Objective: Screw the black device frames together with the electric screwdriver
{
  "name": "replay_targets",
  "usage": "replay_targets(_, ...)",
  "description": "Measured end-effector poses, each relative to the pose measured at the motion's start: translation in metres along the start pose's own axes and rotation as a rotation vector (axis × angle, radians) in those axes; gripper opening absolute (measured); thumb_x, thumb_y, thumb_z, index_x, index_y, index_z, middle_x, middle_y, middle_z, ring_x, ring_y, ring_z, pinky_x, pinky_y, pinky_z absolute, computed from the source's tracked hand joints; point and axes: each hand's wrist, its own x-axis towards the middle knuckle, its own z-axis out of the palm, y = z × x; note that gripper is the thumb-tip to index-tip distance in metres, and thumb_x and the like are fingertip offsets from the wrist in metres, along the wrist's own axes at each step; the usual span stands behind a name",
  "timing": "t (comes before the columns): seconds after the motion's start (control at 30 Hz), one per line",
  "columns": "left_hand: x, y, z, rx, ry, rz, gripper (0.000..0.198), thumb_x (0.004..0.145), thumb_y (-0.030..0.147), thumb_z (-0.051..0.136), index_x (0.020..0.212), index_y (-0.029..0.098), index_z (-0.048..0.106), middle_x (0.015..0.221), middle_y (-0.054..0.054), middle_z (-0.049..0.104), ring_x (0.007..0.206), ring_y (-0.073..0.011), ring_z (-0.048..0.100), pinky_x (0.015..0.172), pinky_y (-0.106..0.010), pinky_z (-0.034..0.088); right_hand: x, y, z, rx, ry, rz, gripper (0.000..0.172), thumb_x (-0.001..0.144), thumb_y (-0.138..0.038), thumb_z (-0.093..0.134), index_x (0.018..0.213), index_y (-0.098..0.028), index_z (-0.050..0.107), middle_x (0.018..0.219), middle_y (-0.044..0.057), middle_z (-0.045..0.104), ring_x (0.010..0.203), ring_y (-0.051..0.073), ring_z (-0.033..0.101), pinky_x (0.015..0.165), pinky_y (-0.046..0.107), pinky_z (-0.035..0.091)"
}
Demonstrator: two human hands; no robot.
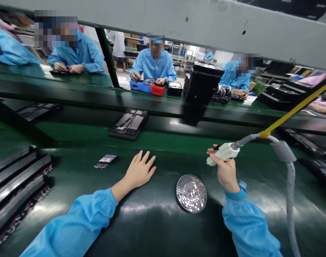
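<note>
The left hand lies flat on the glossy dark-green surface, its grip spread with the fingers apart. The right hand holds its grip closed around a white pistol-shaped electric screwdriver with a grey hose, raised above the surface. Between the hands sits a round perforated metal dish of small silver pieces.
</note>
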Motion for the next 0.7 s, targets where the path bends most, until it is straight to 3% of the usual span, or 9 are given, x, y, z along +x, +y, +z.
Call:
replay_targets(0.2,0.002,-0.001,-0.001,0.016,-0.011,0.014,0.047,0.099,0.041,0.050,0.138,0.018,0.065,0.146,-0.020,0.057,0.137,-0.0472,0.049,0.108,-0.059,0.045,0.001,0.002,-0.001,-0.003,-0.028,-0.032,0.032,0.070,-0.034,0.081,0.098,-0.021,0.072,0.094,0.005,0.074,0.087,0.023,0.069,0.079,0.040,0.054)
replay_targets(0.37,0.002,-0.001,-0.002,0.014,-0.045,0.014,0.050,0.100,0.042,0.047,0.140,0.017,0.063,0.147,-0.020,0.055,0.138,-0.0485,0.047,0.110,-0.059,0.043,0.002,0.007,-0.006,-0.039,-0.063,-0.097,0.020,0.074,-0.034,0.078,0.086,-0.019,0.072,0.097,0.007,0.073,0.088,0.023,0.069,0.083,0.041,0.054)
replay_targets(0.43,0.003,0.000,-0.002,0.022,-0.050,0.015,0.050,0.100,0.042,0.045,0.140,0.017,0.062,0.148,-0.021,0.054,0.139,-0.0484,0.046,0.110,-0.059,0.042,0.002,0.007,-0.007,-0.067,-0.054,-0.134,0.018,0.075,-0.034,0.077,0.082,-0.018,0.070,0.091,0.007,0.072,0.084,0.023,0.068,0.080,0.041,0.054)
replay_targets(0.6,0.004,0.000,-0.002,-0.015,-0.063,0.004,0.051,0.100,0.044,0.045,0.141,0.018,0.061,0.149,-0.020,0.054,0.141,-0.0469,0.044,0.111,-0.059,0.041,-0.005,-0.003,0.002,-0.033,0.033,-0.196,0.033,0.074,-0.028,0.074,0.104,-0.020,0.064,0.065,-0.003,0.063,0.057,0.016,0.061,0.061,0.035,0.052)
replay_targets(0.7,0.004,0.000,-0.002,-0.032,-0.067,0.003,0.052,0.100,0.045,0.045,0.142,0.018,0.060,0.149,-0.020,0.053,0.142,-0.0472,0.043,0.111,-0.060,0.041,-0.017,-0.010,0.013,0.012,0.015,-0.184,0.026,0.073,-0.023,0.073,0.097,-0.022,0.062,0.056,-0.007,0.059,0.049,0.014,0.057,0.056,0.034,0.051)
